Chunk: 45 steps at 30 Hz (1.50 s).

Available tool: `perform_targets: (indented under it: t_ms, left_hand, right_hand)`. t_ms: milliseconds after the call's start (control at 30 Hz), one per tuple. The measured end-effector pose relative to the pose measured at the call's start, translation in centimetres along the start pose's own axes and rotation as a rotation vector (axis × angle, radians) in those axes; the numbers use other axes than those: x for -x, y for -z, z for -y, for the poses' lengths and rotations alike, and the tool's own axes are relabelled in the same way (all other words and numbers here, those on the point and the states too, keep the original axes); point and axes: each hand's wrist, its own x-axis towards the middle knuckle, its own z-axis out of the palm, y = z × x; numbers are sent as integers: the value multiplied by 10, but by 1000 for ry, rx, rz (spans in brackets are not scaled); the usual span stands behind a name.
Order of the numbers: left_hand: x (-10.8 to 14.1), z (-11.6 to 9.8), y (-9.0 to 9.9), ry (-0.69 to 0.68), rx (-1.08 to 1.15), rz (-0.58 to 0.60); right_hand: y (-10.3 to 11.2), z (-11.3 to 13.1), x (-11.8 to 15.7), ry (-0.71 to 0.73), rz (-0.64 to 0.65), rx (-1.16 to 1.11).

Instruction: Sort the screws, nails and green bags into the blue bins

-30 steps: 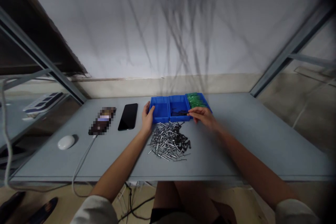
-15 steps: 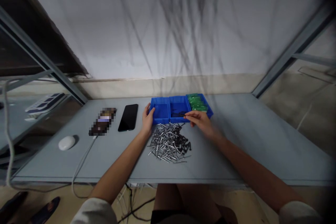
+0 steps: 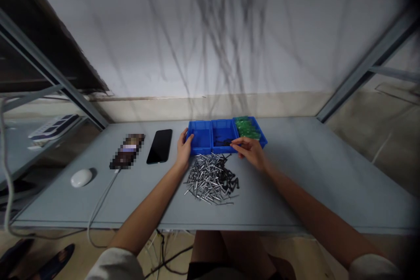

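Note:
Three blue bins stand side by side on the table. My left hand [image 3: 184, 148] grips the outer edge of the left bin [image 3: 200, 138], which looks bare inside. Dark screws lie at the front of the middle bin [image 3: 224, 127]. At that bin's right front corner is my right hand [image 3: 248, 149], its thumb and fingertips pinched together; what is between them is too small to make out. Green packets [image 3: 246, 127] fill the right bin [image 3: 261, 139]. Just in front of the bins lies a pile of silver screws [image 3: 207, 179], with black screws [image 3: 229, 179] along its right side.
A black phone [image 3: 159, 146] lies left of my left hand. Further left are a blurred-out device [image 3: 128, 151] on a white cable [image 3: 102, 199] and a white oval object [image 3: 81, 178]. Behind the table [image 3: 311, 175] rises a wall, with metal frame posts at both sides.
The view has shifted very slightly. Both hands stay in nearly the same places, my left on the bin and my right pinched at the middle bin.

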Motion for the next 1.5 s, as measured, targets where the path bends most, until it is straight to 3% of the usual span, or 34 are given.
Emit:
perform_targets:
  t_ms: [133,267,467,1300,1500]
  left_hand:
    - [0,0,0,-7,3,2]
    - [0,0,1,-21,-2,8]
    - [-1,0,0,-16,-15,2]
    - [-3,-1,1,-21,-30,7]
    - [-3,-1,0,-23,-22,1]
  right_hand:
    - [1,8,7,102,54,295]
    - [-2,10,13,188,251,599]
    - [-6,13,13,189,409,903]
    - [4,16,11,164,415,978]
    - [4,21,15,187,375,810]
